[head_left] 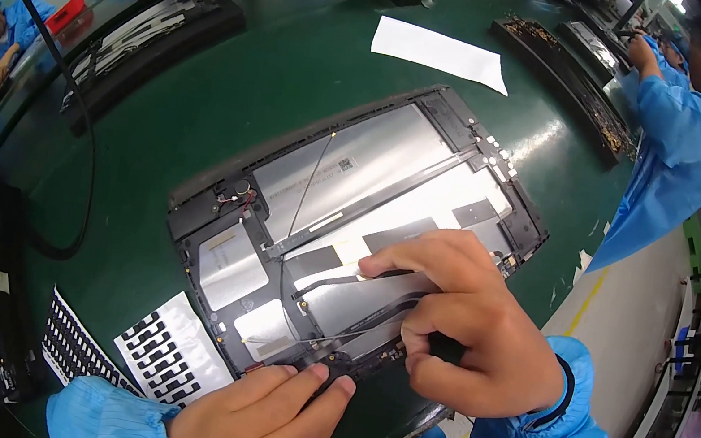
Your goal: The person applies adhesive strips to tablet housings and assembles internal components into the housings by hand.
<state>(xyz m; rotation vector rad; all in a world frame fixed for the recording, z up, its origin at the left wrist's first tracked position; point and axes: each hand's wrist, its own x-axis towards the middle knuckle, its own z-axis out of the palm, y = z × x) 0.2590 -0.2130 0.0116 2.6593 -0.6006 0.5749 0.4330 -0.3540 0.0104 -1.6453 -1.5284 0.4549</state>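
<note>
An opened tablet-like device, with a dark frame and silver panels inside, lies tilted on the green table. My right hand is over its lower right part, closed on dark tweezers whose tips point left, close above the panels. My left hand rests on the near edge of the device, its fingers stretched out side by side and holding nothing. A thin dark cable runs across the panels. Whether the tweezers grip anything is too small to tell.
Left of the device lie a white sheet with black stickers and a second sticker sheet. Beyond are a white paper, a long tray of small parts and a black tray. A co-worker in blue stands at right.
</note>
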